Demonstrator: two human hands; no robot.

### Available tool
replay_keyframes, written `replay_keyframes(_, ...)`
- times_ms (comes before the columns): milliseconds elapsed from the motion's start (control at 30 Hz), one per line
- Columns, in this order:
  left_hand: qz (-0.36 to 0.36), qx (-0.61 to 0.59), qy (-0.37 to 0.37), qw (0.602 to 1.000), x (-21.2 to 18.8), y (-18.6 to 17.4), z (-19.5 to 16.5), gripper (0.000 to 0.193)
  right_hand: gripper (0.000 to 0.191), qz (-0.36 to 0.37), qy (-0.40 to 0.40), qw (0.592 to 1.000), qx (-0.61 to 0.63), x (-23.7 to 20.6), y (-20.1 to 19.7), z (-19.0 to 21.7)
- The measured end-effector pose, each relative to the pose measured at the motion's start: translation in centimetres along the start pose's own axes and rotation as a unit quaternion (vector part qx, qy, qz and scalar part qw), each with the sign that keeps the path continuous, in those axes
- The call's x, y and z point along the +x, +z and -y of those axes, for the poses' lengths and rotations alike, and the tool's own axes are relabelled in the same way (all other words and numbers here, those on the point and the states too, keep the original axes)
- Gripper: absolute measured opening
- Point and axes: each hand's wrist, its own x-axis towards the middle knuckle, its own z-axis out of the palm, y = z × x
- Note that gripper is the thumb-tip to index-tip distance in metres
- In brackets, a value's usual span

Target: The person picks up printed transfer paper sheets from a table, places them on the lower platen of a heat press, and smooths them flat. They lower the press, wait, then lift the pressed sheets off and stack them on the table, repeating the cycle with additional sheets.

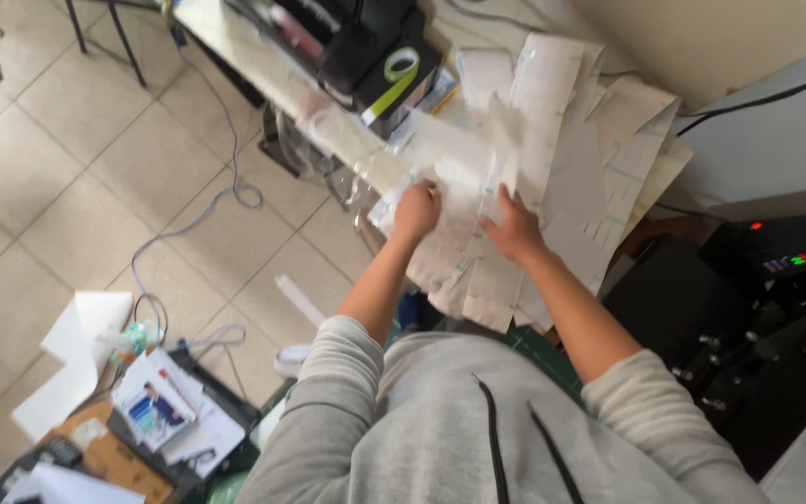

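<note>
Far left on the tiled floor (67, 149): loose white paper (72, 359) and a box of cluttered booklets (156, 411), with a grey cable (226, 177) snaking up toward the table (235, 47). Mid-frame, the left hand (417, 210) is curled closed, pinching the edge of the pile of pale paper sheets (552, 159) that sprawls over the table's near edge, behind it a black device (356, 47) with a green tape roll (401, 63) on top. The right hand (513, 229) lies fingers-down on the same sheets, grip can't be told, and a black machine (767, 308) with lit indicators sits far right.
</note>
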Motion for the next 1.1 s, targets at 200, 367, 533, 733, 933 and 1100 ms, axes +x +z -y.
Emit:
replay_keyframes(200, -0.134, 0.198, 0.331, 0.913, 1.9, 1.0, -2.6, 0.033, 0.085, -0.022, -0.023, 0.999, -0.016, -0.3, -0.6, -0.3)
replay_keyframes(367, -0.095, -0.054, 0.19, 0.976, 2.7, 1.3, -2.7, 0.034, 0.08, -0.01, -0.013, 1.0, -0.018, -0.3, -1.7, -0.4)
replay_keyframes(533, 0.074, -0.042, 0.061, 0.995, -0.3, 1.8, -0.7, 0.036, 0.048, -0.034, -0.06, 0.998, 0.002, -0.7, -1.8, -1.8)
replay_keyframes(733, 0.159, -0.47, 0.067, 0.866, -7.5, -2.6, -4.3, 0.012, 0.03, -0.189, -0.069, 0.966, 0.165, -4.0, 0.9, -5.2)
replay_keyframes(933, 0.291, -0.574, 0.265, 0.718, -18.1, -13.8, -13.9, 0.041, 0.036, -0.251, -0.029, 0.95, 0.183, -7.5, 3.7, -9.6)
replay_keyframes(1100, 0.211, -0.407, 0.597, 0.658, -25.7, -16.4, -18.0, 0.035, 0.02, -0.284, -0.014, 0.933, 0.22, -8.5, 5.5, -12.3)
